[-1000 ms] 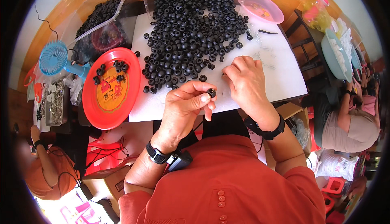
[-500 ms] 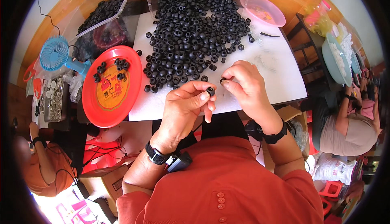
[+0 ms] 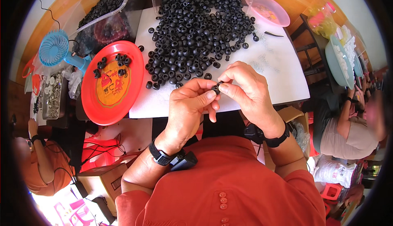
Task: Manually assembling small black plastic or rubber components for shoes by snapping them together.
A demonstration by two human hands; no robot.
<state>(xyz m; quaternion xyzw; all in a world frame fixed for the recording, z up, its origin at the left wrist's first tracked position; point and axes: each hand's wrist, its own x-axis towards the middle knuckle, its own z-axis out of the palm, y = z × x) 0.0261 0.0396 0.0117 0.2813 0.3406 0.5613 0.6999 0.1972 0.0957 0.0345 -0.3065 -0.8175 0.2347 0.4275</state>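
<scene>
Black bead (image 3: 215,90) in left hand (image 3: 185,104) — right hand (image 3: 249,90) now apparently touching it.

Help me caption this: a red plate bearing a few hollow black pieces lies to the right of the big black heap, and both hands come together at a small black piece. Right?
Not quite: the red plate bearing a few hollow black pieces lies to the left of the big black heap, as the head view shows. The left hand and right hand do come together at a small black piece.

Your red short-sleeved cloth shirt (image 3: 254,177) with round red buttons (image 3: 223,200), black looped wristband (image 3: 157,152) left, broad black wristband (image 3: 278,140) right.
</scene>
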